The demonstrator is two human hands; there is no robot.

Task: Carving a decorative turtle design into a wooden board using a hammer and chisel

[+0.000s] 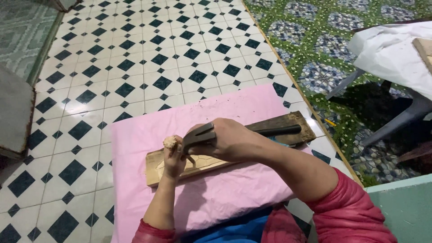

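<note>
1. The landmark is the wooden plank [225, 155], a long board with a carved pattern that lies on a pink cloth [148, 135] spread over the black and white tiled floor [126, 54]
2. Far to the left of the plank, at the edge of the view, stands a grey box with a rusty rim [15, 117], well apart from the cloth
3. Over the left end of the plank is the left hand [173, 159]. Its fingers are closed around a wooden chisel handle [170, 142], which stands nearly upright with its worn top showing above the fist. The blade is hidden by the hand
4. Just right of it, above the middle of the plank, the right hand [229, 139] is clamped on a hammer [200, 135]. The grey metal head is just beside the top of the chisel handle; I cannot tell if they touch
5. On the right end of the plank lies a dark tool handle [279, 131]
6. Far right of the plank there is a table leg [400, 119] and a white cloth [387, 51] over green patterned floor
</note>
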